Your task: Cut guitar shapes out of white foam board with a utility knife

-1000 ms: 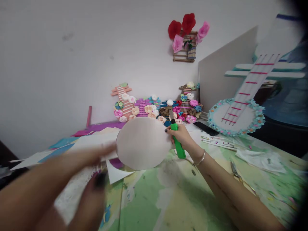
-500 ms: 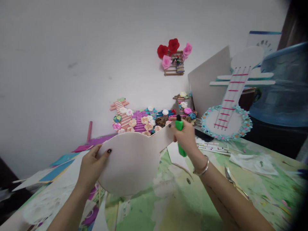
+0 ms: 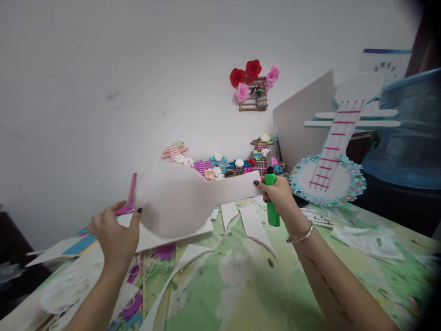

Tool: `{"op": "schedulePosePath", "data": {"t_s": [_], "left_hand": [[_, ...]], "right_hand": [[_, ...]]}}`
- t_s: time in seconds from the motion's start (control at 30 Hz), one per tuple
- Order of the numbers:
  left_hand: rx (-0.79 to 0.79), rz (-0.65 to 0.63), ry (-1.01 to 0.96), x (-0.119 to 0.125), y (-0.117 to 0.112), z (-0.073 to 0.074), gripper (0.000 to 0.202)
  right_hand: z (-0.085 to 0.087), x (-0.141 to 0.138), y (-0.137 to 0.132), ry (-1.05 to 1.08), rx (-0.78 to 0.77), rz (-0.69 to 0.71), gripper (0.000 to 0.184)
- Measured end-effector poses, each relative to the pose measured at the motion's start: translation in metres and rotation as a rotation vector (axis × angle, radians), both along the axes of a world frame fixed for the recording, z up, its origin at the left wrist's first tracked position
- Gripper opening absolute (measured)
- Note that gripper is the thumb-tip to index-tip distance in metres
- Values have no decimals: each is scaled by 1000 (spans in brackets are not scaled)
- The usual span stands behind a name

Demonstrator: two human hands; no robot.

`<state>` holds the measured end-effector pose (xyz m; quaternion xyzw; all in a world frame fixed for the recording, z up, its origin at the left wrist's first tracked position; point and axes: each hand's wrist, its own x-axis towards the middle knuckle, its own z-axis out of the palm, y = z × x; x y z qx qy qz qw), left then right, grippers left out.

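A white guitar-shaped board cutout [image 3: 179, 200] hangs above the table, its round body to the left and its straight neck to the right. My left hand [image 3: 115, 234] pinches the left rim of the round body. My right hand [image 3: 280, 195] is closed round a green utility knife [image 3: 272, 204], blade end up, and its thumb also presses on the tip of the cutout's neck. A metal bangle sits on my right wrist.
White board offcuts [image 3: 253, 225] lie on the green-stained table [image 3: 241, 285]. Small flower-trimmed stick guitars [image 3: 220, 165] line the wall. A large white guitar model [image 3: 327, 170] leans at right beside a grey board [image 3: 303, 124]. Coloured paper sheets [image 3: 79, 241] lie at left.
The cutout has swung out to lie lengthwise, its neck now showing. My left hand slid to the body's left rim and my right hand moved right with the knife. The view shifted.
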<state>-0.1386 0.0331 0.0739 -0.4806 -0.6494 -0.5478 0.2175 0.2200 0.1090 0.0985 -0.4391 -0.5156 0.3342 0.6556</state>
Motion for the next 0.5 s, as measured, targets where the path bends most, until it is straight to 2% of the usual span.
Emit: {"op": "schedulePosePath", "data": {"t_s": [0.03,0.07,0.13,0.2,0.27,0.3,0.37,0.4,0.43,0.5], "left_hand": [[36,19,-43,8,-2,-1,36],[68,-34,-155,18,-3,-4,31],[-71,-314,-392,43,-3,-11,30],[-234,-679,-717,67,-1,-20,35],[-256,-961,-1018,85,3,-28,36],[-238,-1038,-1159,92,5,-30,33],[-147,-1131,-1376,98,8,-33,22],[-92,-1125,-1460,99,9,-34,15],[-33,-1077,-1534,100,10,-34,9],[56,-958,-1632,98,12,-35,12]], "right_hand": [[-1,-5,0,22,22,-12,18],[-2,-11,-1,43,37,-20,18],[-9,-29,-5,66,50,-6,21],[-20,-54,-14,56,47,33,24],[-35,-81,-27,13,37,87,25],[-42,-94,-35,-14,30,116,25],[-55,-114,-51,-57,13,179,22],[-60,-122,-58,-80,-3,221,21],[-64,-128,-64,-103,-17,268,20],[-68,-135,-72,-146,-47,380,21]]}}
